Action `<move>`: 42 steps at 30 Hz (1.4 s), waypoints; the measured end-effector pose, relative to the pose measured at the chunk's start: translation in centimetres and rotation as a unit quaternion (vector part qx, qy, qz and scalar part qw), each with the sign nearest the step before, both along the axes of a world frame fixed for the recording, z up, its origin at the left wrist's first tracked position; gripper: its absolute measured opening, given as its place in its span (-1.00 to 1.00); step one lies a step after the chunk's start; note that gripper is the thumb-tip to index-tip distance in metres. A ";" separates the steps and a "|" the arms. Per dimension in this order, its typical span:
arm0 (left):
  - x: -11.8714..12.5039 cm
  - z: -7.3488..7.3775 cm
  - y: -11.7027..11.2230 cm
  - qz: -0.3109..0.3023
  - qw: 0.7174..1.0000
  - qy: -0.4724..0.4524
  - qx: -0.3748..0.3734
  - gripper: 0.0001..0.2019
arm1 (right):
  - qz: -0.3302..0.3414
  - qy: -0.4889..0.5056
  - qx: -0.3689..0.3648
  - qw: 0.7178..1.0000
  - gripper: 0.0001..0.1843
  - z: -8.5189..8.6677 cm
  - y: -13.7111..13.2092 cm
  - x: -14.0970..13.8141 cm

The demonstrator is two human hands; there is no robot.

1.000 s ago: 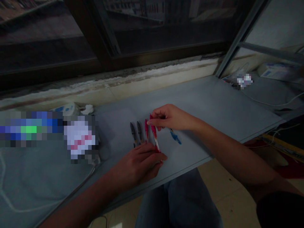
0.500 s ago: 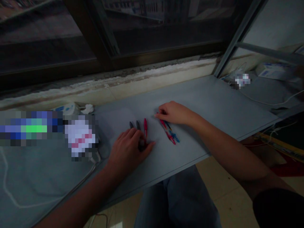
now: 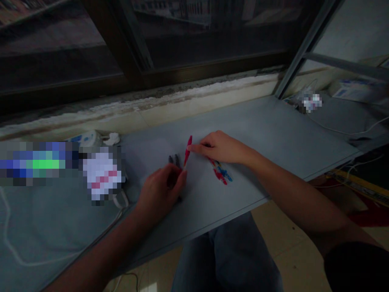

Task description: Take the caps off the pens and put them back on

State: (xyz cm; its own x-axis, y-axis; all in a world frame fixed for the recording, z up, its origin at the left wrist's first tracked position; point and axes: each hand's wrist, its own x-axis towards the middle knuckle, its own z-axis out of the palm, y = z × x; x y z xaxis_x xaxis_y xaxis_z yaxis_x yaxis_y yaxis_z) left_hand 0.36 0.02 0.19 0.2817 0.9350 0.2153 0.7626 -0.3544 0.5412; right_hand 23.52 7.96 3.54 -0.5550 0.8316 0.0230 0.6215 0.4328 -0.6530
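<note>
A red pen [image 3: 187, 152] stands tilted above the grey tabletop [image 3: 273, 134], its upper end pointing away from me. My right hand [image 3: 220, 148] reaches it from the right, with the index fingertip against the barrel. The pen's lower end meets the fingertips of my left hand [image 3: 159, 192]. That hand lies over two dark pens [image 3: 174, 159], hiding most of their length and leaving their tips showing. Just below my right palm lies a small heap of red and blue pens [image 3: 220, 172].
A dark window frame and a stained sill run along the far edge of the tabletop. Pixelated objects [image 3: 103, 174] stand to the left, and a white cable [image 3: 9, 231] lies on a grey surface. A metal frame [image 3: 306, 44] rises at the right. My jeans-covered legs [image 3: 227, 259] lie below.
My right hand has moved left from the heap of pens to the red pen, which has gone from lying flat to raised and tilted. My left hand has shifted slightly left.
</note>
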 end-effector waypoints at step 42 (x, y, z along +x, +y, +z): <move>-0.7 0.8 -0.2 -0.024 0.998 -0.045 -0.025 -0.67 | 0.129 0.216 -0.074 0.965 -0.68 -0.1 0.7 1.4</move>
State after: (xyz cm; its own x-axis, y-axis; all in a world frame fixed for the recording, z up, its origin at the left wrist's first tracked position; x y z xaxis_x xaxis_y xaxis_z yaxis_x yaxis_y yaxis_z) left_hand -0.38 -0.19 1.02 0.3077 0.9313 0.1952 0.6924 -0.3598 0.6254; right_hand 24.89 8.63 3.46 -0.7094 0.6786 0.1903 0.1618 0.4196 -0.8931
